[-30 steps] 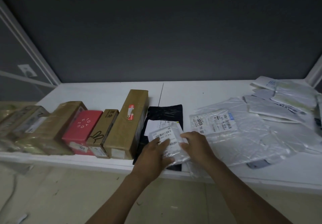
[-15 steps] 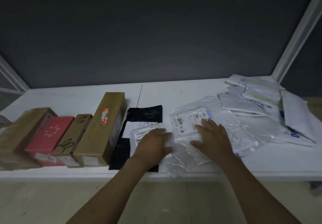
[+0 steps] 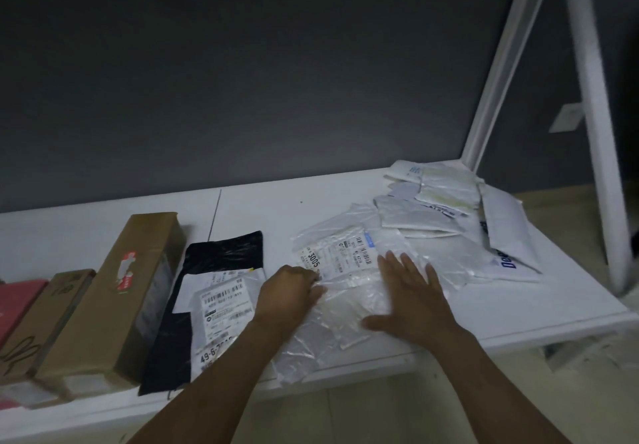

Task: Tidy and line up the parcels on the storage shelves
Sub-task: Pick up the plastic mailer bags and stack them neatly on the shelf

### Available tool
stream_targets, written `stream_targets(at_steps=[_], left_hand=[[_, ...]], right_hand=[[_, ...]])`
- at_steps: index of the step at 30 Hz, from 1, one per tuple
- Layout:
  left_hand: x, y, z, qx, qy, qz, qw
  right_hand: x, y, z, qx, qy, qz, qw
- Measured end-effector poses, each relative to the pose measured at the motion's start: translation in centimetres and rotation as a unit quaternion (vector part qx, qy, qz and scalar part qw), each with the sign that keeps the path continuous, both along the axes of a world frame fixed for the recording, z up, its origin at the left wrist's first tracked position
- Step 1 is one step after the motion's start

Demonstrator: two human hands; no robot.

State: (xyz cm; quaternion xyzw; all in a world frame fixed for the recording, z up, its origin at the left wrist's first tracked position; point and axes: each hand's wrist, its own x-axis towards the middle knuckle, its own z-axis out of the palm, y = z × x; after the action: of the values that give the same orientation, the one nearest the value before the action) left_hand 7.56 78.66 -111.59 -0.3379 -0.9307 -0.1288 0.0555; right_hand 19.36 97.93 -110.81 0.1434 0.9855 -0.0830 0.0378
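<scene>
Clear plastic parcel (image 3: 345, 258) labelled 3005 lies near the front edge of the white shelf (image 3: 311, 201), just beside a black parcel (image 3: 224, 253). Left hand (image 3: 287, 295) grips its left edge with curled fingers; right hand (image 3: 411, 302) rests flat on it, fingers spread

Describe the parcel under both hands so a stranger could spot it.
On the white shelf, look between the flat black plastic mailer and the heap of white and grey envelopes on the right. There lies a crinkled clear plastic bag, left hand gripping its edge, right hand flat on it. It is see-through, and only it bears a white label reading 3005.
</scene>
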Motion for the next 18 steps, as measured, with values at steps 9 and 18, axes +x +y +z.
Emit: stream_targets(at_steps=[9, 18], left_hand=[[1.3, -2.8, 0.4, 0.253, 0.074, 0.026, 0.964], [5.9, -4.8, 2.6, 0.389, -0.069, 0.099, 0.913]], right_hand=[[-0.3, -3.1, 3.6, -0.367, 0.146, -0.086, 0.915], [-2.0, -6.3, 4.4, -0.661, 0.250, -0.211, 0.675]])
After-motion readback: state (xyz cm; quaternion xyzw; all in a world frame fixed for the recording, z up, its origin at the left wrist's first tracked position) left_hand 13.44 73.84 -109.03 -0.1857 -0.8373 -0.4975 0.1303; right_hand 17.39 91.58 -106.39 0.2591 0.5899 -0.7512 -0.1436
